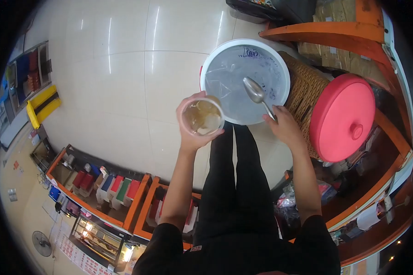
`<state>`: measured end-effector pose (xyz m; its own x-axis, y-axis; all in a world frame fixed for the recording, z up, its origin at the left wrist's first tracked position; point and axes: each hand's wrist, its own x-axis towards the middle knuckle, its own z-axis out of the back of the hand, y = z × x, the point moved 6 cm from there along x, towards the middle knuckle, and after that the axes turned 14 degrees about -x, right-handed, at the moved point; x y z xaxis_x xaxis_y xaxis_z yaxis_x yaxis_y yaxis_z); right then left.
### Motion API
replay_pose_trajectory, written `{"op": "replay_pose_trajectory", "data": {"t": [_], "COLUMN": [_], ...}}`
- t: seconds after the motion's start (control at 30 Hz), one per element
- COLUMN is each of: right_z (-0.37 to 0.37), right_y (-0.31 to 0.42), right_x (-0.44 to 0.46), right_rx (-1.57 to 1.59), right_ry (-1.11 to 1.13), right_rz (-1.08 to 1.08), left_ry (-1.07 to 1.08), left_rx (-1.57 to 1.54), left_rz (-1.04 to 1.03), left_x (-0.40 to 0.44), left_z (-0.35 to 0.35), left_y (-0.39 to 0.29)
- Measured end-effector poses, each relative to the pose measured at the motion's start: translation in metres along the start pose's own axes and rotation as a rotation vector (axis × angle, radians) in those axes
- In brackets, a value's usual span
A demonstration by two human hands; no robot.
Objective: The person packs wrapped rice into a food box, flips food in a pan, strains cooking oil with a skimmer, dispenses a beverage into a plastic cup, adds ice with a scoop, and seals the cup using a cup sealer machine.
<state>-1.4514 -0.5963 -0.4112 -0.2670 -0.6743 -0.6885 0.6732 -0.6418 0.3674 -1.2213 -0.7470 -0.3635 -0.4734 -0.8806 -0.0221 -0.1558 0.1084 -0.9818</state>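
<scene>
My left hand [188, 135] is wrapped around a clear plastic cup [200, 117] with amber drink and pale pieces that look like ice in it. The cup is over the near left rim of a round white-rimmed tub [283, 68]. In my right hand [287, 127], fingers closed on the handle, is a shiny metal scoop [254, 89], its bowl raised over the tub and pointing away from me. Inside the tub I see a greyish, see-through surface with dark markings; whether it is ice, water or plastic is unclear.
A round pink lid [345, 118] with a knob leans right of a woven wicker basket [300, 82]. Orange-framed shelving [326, 31] with cardboard boxes runs along the right. At lower left, orange-edged shelves [142, 201] hold coloured packs. A yellow object [42, 103] stands on the tiled floor [124, 68].
</scene>
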Motion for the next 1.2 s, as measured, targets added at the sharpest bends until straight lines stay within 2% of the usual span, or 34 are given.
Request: {"op": "replay_pose_trajectory", "data": {"t": [0.07, 0.13, 0.17, 0.27, 0.37, 0.47, 0.6, 0.67, 0.7, 0.77, 0.87, 0.97, 1.07, 1.1, 1.13, 1.2], "right_z": [0.032, 0.084, 0.109, 0.171, 0.178, 0.159, 0.239, 0.272, 0.288, 0.321, 0.396, 0.453, 0.514, 0.529, 0.544, 0.563], "right_y": [0.021, 0.019, 0.014, -0.056, -0.134, -0.155, -0.035, 0.005, 0.019, 0.052, 0.105, 0.102, 0.091, 0.085, 0.089, 0.082], "right_x": [-0.035, -0.075, -0.091, -0.146, -0.146, -0.14, -0.177, -0.176, -0.169, -0.146, -0.111, -0.017, 0.046, 0.059, 0.058, 0.065], "right_rx": [0.057, 0.071, 0.071, -0.057, -0.171, -0.157, 0.097, 0.416, 0.693, 1.237, 1.393, 1.792, 2.016, 2.047, 2.063, 2.107], "right_ry": [-0.283, -0.444, -0.535, -0.979, -1.028, -0.945, -1.051, -1.006, -0.958, -0.794, -0.713, -0.654, -0.953, -1.03, -1.146, -1.343], "right_rz": [0.09, 0.077, 0.078, -0.251, -0.391, -0.353, -0.164, -0.01, 0.013, 0.096, 0.238, 0.304, 0.294, 0.428, 0.465, 0.372], "left_ry": [0.065, 0.058, 0.087, -0.001, 0.0, -0.054, -0.001, 0.035, 0.053, 0.08, 0.105, 0.206, 0.339, 0.358, 0.44, 0.497], "left_rx": [0.118, 0.125, 0.226, 0.147, 0.167, 0.125, 0.136, 0.127, 0.136, 0.162, 0.128, 0.135, 0.129, 0.118, 0.116, 0.154], "left_rz": [-0.052, -0.109, -0.158, -0.178, -0.131, -0.036, -0.008, 0.003, -0.006, -0.028, 0.041, 0.051, 0.032, 0.055, -0.057, -0.004], "left_x": [0.008, 0.013, 0.015, 0.007, 0.001, -0.006, 0.0, 0.007, 0.013, 0.032, 0.072, 0.126, 0.197, 0.222, 0.253, 0.308], "left_z": [0.003, -0.001, -0.006, -0.012, -0.023, -0.032, -0.052, -0.054, -0.056, -0.053, -0.04, -0.014, 0.017, 0.03, 0.045, 0.06], "left_y": [-0.024, -0.05, -0.069, -0.11, -0.155, -0.192, -0.251, -0.27, -0.284, -0.311, -0.346, -0.362, -0.371, -0.37, -0.365, -0.376]}}
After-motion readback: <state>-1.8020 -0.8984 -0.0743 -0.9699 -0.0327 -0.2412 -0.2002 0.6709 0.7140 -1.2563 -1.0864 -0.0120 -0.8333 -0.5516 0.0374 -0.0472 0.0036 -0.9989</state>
